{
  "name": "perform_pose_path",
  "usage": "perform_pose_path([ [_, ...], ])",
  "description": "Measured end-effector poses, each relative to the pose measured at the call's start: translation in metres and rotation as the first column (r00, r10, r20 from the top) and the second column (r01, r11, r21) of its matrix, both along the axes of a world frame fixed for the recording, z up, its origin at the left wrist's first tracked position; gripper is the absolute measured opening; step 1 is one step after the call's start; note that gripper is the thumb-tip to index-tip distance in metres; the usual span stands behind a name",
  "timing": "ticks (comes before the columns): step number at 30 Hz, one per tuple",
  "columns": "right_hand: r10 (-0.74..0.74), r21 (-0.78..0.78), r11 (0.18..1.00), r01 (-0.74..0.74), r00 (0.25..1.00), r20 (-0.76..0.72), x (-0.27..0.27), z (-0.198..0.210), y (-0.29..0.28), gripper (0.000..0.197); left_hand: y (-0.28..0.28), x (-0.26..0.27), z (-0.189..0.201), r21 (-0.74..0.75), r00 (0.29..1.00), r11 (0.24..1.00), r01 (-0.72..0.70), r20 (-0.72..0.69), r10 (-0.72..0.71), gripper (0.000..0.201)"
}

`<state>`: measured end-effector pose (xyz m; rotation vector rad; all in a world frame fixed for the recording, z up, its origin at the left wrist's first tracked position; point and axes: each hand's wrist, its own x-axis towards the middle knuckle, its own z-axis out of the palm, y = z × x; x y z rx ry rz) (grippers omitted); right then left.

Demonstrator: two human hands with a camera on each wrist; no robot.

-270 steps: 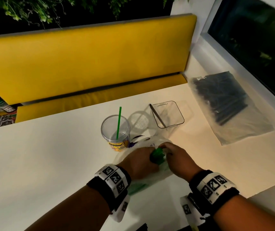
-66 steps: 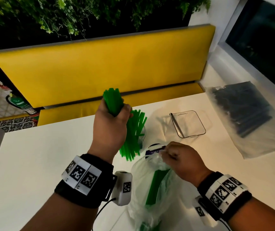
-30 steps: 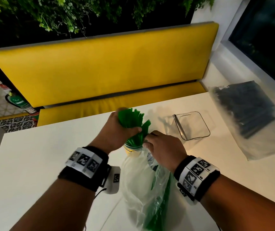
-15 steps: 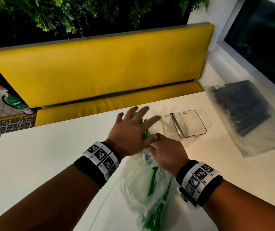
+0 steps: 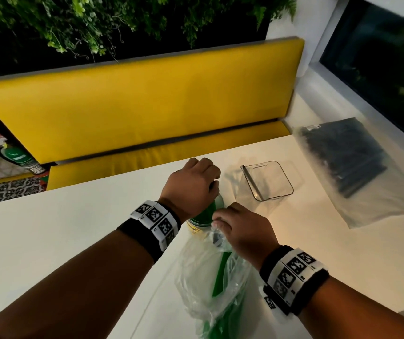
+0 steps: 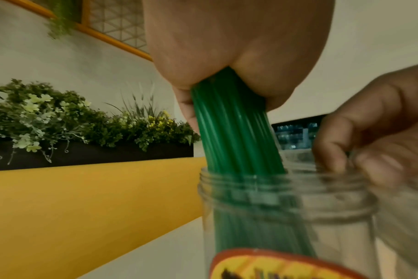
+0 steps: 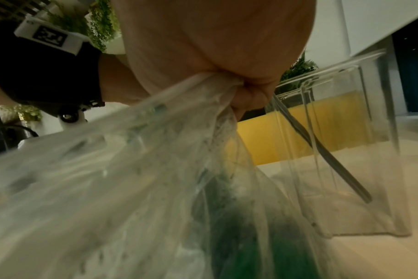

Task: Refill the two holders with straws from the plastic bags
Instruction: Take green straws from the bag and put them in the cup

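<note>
Head view: from above, looking forward and down over both forearms across the white worktop (image 5: 49, 236) toward the yellow bench back (image 5: 147, 99), with a dark window at far right. Left wrist view: very near and low, just under the left hand (image 6: 236, 43), facing along it at the green straws (image 6: 236, 132) and the clear jar (image 6: 286, 207), bench back and planter beyond. Right wrist view: likewise close, below the right hand (image 7: 217, 37), facing past the green-straw bag (image 7: 131, 179) toward the square clear holder (image 7: 346, 141). Shared: jar and straws in head and left wrist views; bag and square holder in head and right wrist views; bench back in all three.
</note>
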<state>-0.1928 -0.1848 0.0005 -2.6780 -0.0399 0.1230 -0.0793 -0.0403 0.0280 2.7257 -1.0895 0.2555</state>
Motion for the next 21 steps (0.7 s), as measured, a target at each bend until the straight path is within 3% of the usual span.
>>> perform_pose_path([
  [2, -0.010, 0.020, 1.000, 0.010, 1.000, -0.013, -0.002, 0.002, 0.001, 0.026, -0.001, 0.002, 0.001, 0.086, 0.998, 0.996, 0.001, -0.056, 0.004, 0.023],
  [5, -0.044, 0.088, 0.995, 0.050, 0.997, -0.070, -0.010, 0.007, -0.009, 0.053, 0.004, 0.003, 0.017, 0.131, 0.996, 0.991, -0.021, -0.079, 0.032, 0.041],
  [8, -0.104, 0.040, 0.993, 0.109, 0.989, -0.109, -0.023, 0.009, -0.026, 0.076, 0.014, -0.016, 0.052, -0.125, 0.995, 0.991, -0.041, 0.084, 0.052, 0.045],
  [10, -0.134, -0.073, 0.990, 0.124, 0.977, -0.166, -0.032, 0.009, -0.033, 0.072, 0.018, -0.051, 0.066, -0.330, 0.986, 0.937, 0.113, 0.155, -0.064, 0.029],
  [11, -0.146, -0.115, 0.985, 0.126, 0.972, -0.185, -0.035, 0.006, -0.034, 0.062, 0.016, -0.075, 0.068, -0.373, 0.979, 0.907, 0.197, 0.117, -0.165, 0.023],
  [13, -0.170, -0.137, 0.980, 0.142, 0.961, -0.219, -0.037, 0.001, -0.034, 0.038, 0.006, -0.122, 0.049, -0.339, 0.934, 0.916, 0.215, -0.202, -0.294, 0.020],
  [14, -0.180, -0.089, 0.983, 0.164, 0.954, -0.239, -0.037, -0.001, -0.034, 0.032, -0.002, -0.140, 0.031, -0.265, 0.873, 0.953, 0.145, -0.419, -0.249, 0.021],
  [16, -0.211, 0.104, 0.963, 0.248, 0.937, -0.277, -0.036, -0.007, -0.035, 0.023, -0.016, -0.157, -0.019, -0.052, 0.666, 0.995, -0.079, -0.746, 0.014, 0.027],
  [17, -0.219, 0.186, 0.942, 0.281, 0.930, -0.296, -0.036, -0.010, -0.035, 0.019, -0.021, -0.159, -0.044, 0.011, 0.566, 0.982, -0.187, -0.816, 0.117, 0.029],
  [18, -0.215, 0.231, 0.927, 0.296, 0.923, -0.320, -0.036, -0.013, -0.034, 0.018, -0.026, -0.158, -0.063, 0.037, 0.511, 0.961, -0.276, -0.841, 0.179, 0.029],
  [21, -0.176, 0.345, 0.880, 0.326, 0.899, -0.402, -0.041, -0.020, -0.031, 0.031, -0.039, -0.155, -0.094, 0.107, 0.489, 0.926, -0.362, -0.824, 0.286, 0.044],
])
